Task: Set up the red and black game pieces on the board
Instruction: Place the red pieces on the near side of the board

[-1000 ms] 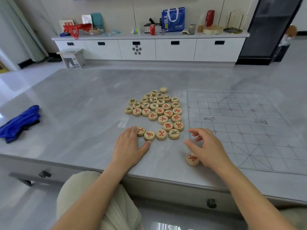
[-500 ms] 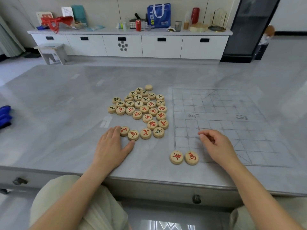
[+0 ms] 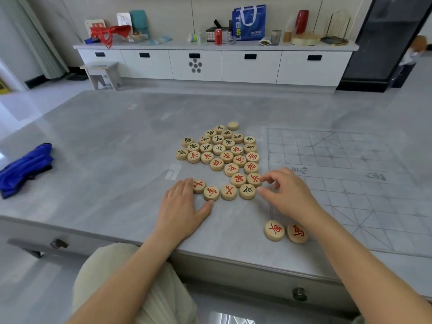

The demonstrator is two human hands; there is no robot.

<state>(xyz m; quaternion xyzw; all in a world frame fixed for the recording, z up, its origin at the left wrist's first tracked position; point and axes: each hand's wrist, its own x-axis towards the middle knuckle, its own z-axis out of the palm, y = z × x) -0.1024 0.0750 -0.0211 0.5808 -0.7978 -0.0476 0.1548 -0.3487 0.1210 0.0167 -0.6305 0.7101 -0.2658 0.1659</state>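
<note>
1. Two red pieces sit at the near-left corner of the board; the pile lies left of it on the bench.
2. Left hand flat, released, touching the pile's near edge.
3. Right hand has curled fingers at the pile; I can't tell if it's grasping.

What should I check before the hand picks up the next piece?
1. Right hand at the pile's near edge: ok.
2. Its fingertips beside a red piece: ok.
3. That piece gripped: cannot tell.
4. Left hand flat on the table, out of the way: ok.
5. Corner pieces side by side at the board's near left corner: ok.
6. Corner pieces sitting exactly on the lines: cannot tell.
</note>
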